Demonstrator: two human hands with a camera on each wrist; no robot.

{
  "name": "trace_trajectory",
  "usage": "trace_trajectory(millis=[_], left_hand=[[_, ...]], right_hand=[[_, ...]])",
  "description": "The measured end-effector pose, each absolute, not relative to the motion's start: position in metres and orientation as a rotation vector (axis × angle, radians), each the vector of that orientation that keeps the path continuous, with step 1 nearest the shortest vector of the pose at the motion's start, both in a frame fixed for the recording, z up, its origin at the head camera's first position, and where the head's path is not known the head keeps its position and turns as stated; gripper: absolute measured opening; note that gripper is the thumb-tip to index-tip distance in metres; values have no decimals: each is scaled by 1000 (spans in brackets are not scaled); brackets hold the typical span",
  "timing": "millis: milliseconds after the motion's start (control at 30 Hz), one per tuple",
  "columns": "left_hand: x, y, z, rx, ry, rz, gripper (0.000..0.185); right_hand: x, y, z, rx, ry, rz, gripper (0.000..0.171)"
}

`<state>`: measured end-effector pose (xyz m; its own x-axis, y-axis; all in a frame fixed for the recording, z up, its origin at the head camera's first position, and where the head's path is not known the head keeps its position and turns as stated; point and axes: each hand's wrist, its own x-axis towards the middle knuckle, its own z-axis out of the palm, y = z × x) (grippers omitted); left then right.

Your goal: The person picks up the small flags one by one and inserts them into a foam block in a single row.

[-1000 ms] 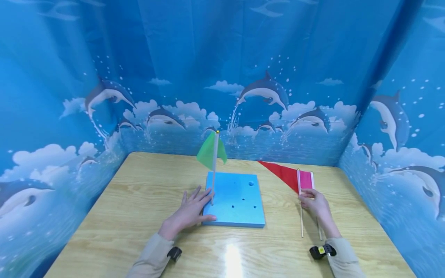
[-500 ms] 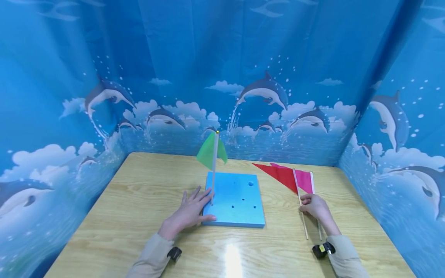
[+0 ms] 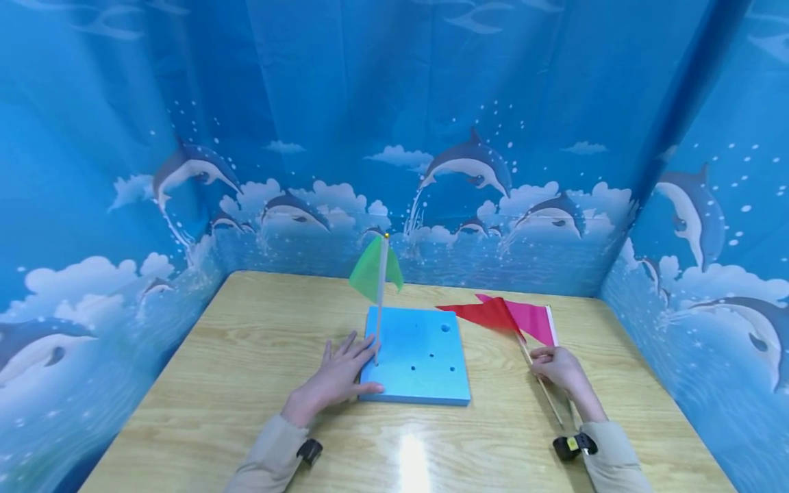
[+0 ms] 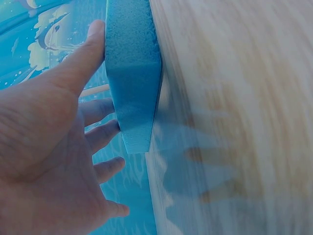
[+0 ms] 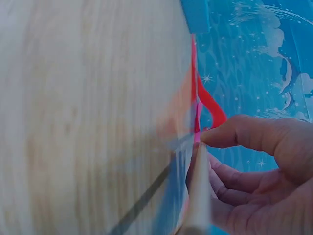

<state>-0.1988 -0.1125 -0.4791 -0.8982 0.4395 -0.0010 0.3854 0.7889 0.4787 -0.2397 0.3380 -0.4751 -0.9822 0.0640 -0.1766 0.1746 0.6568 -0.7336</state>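
Left hand [image 3: 335, 378] lies flat with fingers spread, pressed against the left edge of the blue foam block [image 3: 419, 359], thumb along its near side, grasping nothing. Right hand [image 3: 557, 366] at lower right of the frame pinches the stick of the red flag [image 3: 481, 313], its cloth lifted off the worktop [image 3: 246, 356] and pointing toward the block. The block sits in the middle of the frame, on the worktop, small holes dotted across its top. A green flag [image 3: 372, 274] stands upright in its left side, just above the left fingers. Just behind the red one, the pink flag [image 3: 531, 320] lies on the worktop.
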Motion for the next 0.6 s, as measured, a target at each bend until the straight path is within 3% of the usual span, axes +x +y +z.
trace_trajectory(millis=[300, 600], left_hand=[[-198, -113, -479, 664, 2865, 736, 85], [-198, -113, -479, 664, 2868, 725, 85]], right_hand=[[-239, 327, -467, 99, 2820, -1227, 37], [-237, 312, -454, 147, 2735, -1479, 43]])
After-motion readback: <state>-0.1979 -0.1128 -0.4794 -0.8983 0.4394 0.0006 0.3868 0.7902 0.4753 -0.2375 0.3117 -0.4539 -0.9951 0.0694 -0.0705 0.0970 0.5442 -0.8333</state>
